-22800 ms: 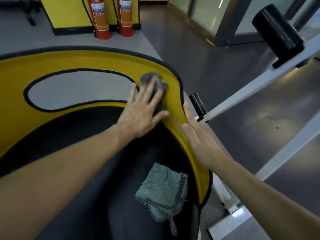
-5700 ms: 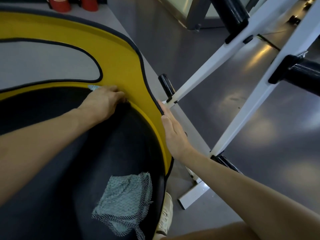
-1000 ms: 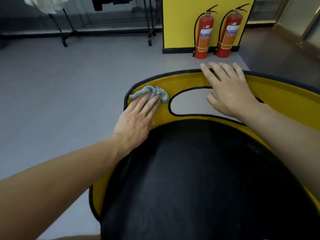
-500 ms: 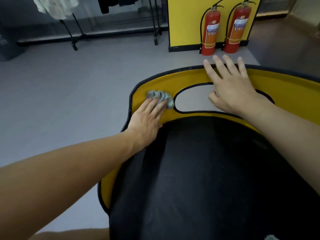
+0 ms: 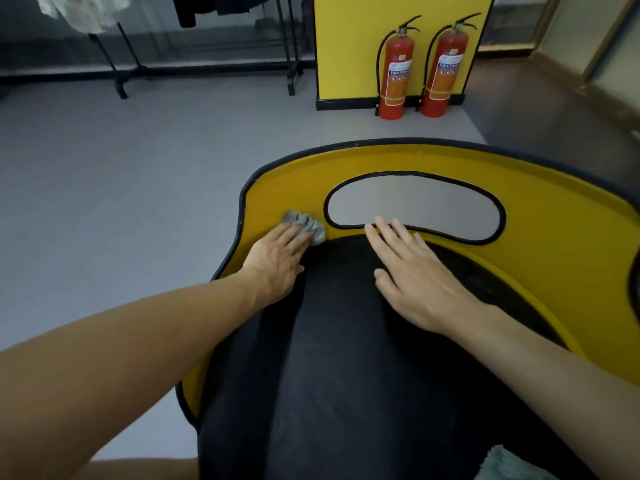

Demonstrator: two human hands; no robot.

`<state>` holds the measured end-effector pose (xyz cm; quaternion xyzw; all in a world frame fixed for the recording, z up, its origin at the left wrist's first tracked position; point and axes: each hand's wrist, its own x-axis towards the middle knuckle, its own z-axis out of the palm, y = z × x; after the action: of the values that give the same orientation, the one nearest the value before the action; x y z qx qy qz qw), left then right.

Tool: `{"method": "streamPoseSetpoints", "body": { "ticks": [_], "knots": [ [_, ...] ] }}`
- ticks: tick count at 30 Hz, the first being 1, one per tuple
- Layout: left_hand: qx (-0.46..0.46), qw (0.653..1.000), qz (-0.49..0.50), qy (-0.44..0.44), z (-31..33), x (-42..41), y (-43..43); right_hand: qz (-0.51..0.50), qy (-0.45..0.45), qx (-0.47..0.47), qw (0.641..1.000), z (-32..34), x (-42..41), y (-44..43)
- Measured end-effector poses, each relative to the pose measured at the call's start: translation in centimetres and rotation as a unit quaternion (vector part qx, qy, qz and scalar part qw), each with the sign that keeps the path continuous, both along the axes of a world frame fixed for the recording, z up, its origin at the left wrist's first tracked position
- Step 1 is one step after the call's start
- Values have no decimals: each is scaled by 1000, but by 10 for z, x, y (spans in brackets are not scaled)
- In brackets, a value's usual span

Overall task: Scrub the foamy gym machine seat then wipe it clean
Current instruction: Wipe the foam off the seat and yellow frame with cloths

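The gym machine seat has a black pad (image 5: 346, 358) inside a yellow shell (image 5: 540, 216) with a black-edged oval cut-out. My left hand (image 5: 277, 261) presses a crumpled grey scrub pad (image 5: 306, 226) with straight fingers against the yellow shell at its left corner, beside the cut-out. My right hand (image 5: 412, 275) lies flat on the top of the black pad, fingertips at the cut-out's lower edge. A corner of a pale green cloth (image 5: 512, 465) shows at the bottom right on the black pad.
Two red fire extinguishers (image 5: 394, 67) stand against a yellow pillar (image 5: 363, 46) beyond the seat. A clothes rack's black legs (image 5: 121, 74) stand at the back left. Grey floor (image 5: 121, 202) lies to the left of the seat.
My right hand has come off the yellow top rim and down onto the black pad. My left hand has drawn the scrub pad back toward me on the shell's left corner.
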<state>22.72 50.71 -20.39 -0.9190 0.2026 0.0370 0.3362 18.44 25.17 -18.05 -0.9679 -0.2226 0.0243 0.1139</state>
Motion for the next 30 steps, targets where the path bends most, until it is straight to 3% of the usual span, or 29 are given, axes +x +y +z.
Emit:
{"method": "streamPoseSetpoints", "body": {
  "ticks": [5, 11, 17, 20, 24, 30],
  "knots": [
    [-19, 998, -21, -54, 8, 15, -9, -29, 36, 38, 998, -17, -3, -5],
    [63, 998, 4, -22, 13, -40, 46, -34, 33, 41, 998, -16, -6, -10],
    [23, 991, -28, -129, 62, -5, 22, -51, 40, 32, 997, -17, -14, -17],
    [38, 993, -10, -109, 52, -13, 27, -66, 43, 49, 996, -13, -14, -21],
    [67, 997, 24, -20, 10, -58, 47, -52, 72, 54, 995, -15, -20, -22],
    [33, 993, 94, 55, -13, -104, 57, -2, 124, 25, 992, -35, -33, -17]
  ]
}}
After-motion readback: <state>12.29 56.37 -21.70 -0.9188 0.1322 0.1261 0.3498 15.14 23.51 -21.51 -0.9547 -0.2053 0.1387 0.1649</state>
